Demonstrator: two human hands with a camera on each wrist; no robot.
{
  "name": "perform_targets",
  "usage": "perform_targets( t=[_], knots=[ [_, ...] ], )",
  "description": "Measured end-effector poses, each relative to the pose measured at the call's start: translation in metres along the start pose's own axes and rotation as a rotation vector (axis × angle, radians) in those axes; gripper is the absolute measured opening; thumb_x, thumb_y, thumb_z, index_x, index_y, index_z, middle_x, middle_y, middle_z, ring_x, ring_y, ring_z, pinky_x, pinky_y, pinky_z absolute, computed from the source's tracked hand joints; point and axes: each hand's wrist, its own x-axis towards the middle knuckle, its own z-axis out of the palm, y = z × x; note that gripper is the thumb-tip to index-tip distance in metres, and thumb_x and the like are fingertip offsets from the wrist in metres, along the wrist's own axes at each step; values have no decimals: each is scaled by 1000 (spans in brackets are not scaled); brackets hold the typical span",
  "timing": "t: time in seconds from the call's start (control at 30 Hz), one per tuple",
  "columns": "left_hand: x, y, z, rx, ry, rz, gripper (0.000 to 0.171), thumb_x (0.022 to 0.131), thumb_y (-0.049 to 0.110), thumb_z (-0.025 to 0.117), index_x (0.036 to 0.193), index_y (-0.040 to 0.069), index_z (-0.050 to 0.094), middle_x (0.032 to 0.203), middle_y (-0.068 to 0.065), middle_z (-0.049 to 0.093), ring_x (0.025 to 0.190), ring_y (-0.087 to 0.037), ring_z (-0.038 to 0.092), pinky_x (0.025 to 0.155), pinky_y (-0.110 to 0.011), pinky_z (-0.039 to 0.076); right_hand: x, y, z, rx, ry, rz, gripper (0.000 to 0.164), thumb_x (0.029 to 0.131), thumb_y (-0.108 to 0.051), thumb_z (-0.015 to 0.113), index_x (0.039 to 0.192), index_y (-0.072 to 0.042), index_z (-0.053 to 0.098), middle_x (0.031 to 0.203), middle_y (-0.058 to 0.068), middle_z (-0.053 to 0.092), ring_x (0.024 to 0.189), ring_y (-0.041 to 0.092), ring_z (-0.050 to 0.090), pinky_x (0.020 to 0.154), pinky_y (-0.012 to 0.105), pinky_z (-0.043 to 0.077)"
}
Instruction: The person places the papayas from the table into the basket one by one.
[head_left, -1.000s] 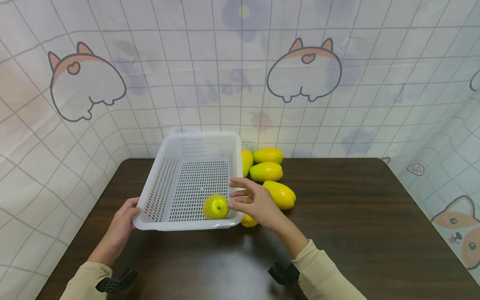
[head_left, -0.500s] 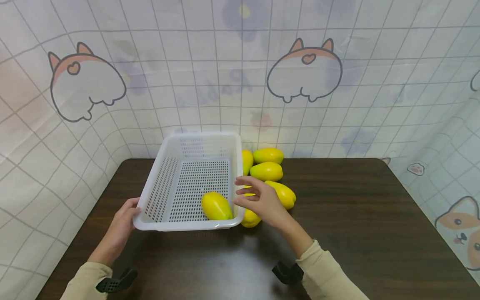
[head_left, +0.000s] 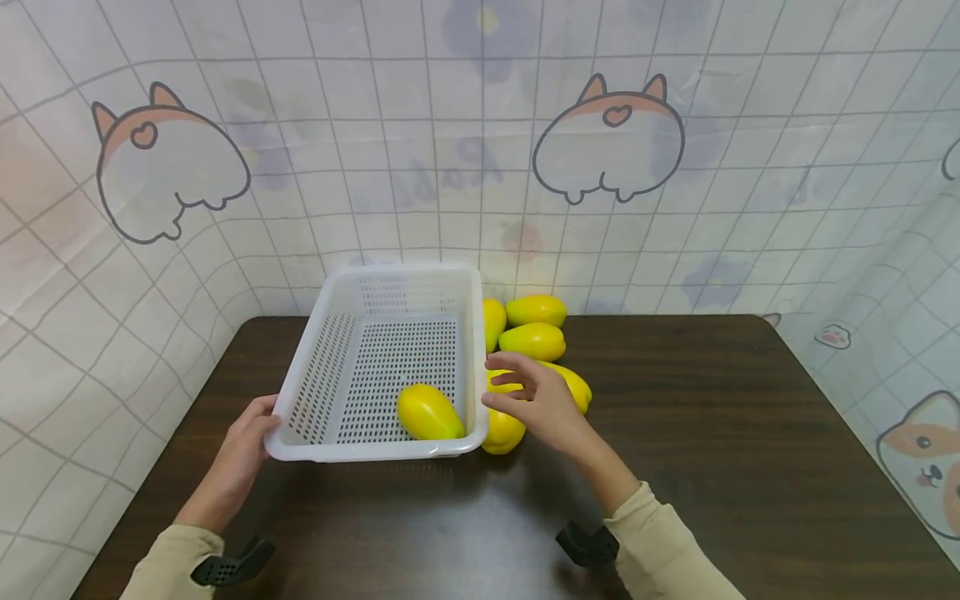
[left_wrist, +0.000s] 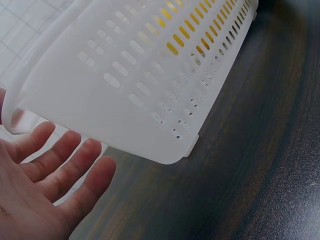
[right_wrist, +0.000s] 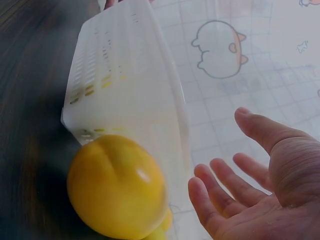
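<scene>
A white perforated plastic basket stands on the left part of the table. My left hand holds its near left edge, the thumb over the rim and the fingers beneath it. One yellow papaya-like fruit lies inside, in the basket's near right corner. Just outside the right rim is my right hand, holding nothing, its fingers loosely bent and spread. Beneath and beside that hand lie more of these fruits; the nearest fruit shows large in the right wrist view, close to the basket wall. My hand partly hides some of them.
Behind the right hand, more yellow fruits lie along the basket's right side. The dark wooden table extends to the right and front. A patterned cloth wall rises at the back and sides.
The fruit in the basket has rolled from end-on to lying lengthwise, slightly to the left. My right hand has drawn back rightward over the rim. The left hand keeps its place.
</scene>
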Motion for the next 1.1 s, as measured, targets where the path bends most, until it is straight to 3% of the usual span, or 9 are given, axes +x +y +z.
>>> perform_targets(
  t=[0.23,0.4,0.6,0.97,1.1],
  knots=[
    [0,-2,0,0,3,0,44,100,30,17,135,5,27,131,-14,38,99,1,48,84,-27,38,6,33,-6,-45,42,-18,47,80,-27,69,123,-16,53,125,8,55,110,28,56,90,42,46],
    [0,-3,1,-14,7,23,43,100,28,18,134,4,29,129,-14,39,99,0,49,80,-21,41,5,43,-14,-69,81,-46,47,79,-32,70,122,-19,54,121,2,58,108,25,57,88,40,47],
    [0,-3,1,-16,7,27,44,100,30,18,134,4,28,129,-13,39,99,-1,49,80,-19,41,2,46,-27,-65,111,-76,44,80,-29,70,120,-18,55,121,5,58,109,30,56,88,43,47],
    [1,2,0,-12,1,30,44,100,30,18,135,5,28,130,-12,39,100,-1,47,82,-23,39,-16,26,-48,-123,195,-34,42,83,-13,65,122,-6,52,124,17,55,114,32,50,93,50,40],
    [0,1,0,-15,-3,5,44,100,29,18,135,5,27,131,-14,38,100,-1,47,83,-26,39,-21,32,-53,-156,213,-24,43,84,-15,65,123,-6,51,125,16,55,118,34,48,95,50,39]
  ],
)
